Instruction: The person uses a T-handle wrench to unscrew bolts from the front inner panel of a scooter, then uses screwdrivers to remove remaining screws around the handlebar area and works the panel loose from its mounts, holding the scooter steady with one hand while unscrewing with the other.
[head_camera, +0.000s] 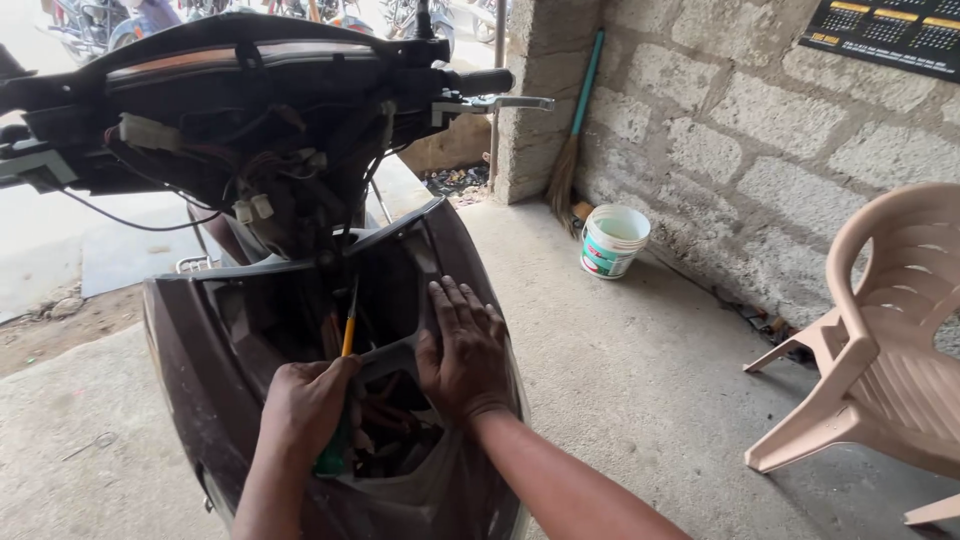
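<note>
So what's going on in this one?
A person is working on a maroon scooter whose front panel is opened up, leaving wires exposed under the handlebar. The left hand grips a screwdriver with a green and yellow handle, its shaft poked up into the open body. The right hand lies flat on the inner panel beside it. A white bucket, a broom and a plastic chair stand by the block wall.

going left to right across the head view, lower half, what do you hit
left hand gripping a screwdriver → right hand flat on the scooter's front panel → white plastic bucket by the block wall → pink plastic chair
</note>
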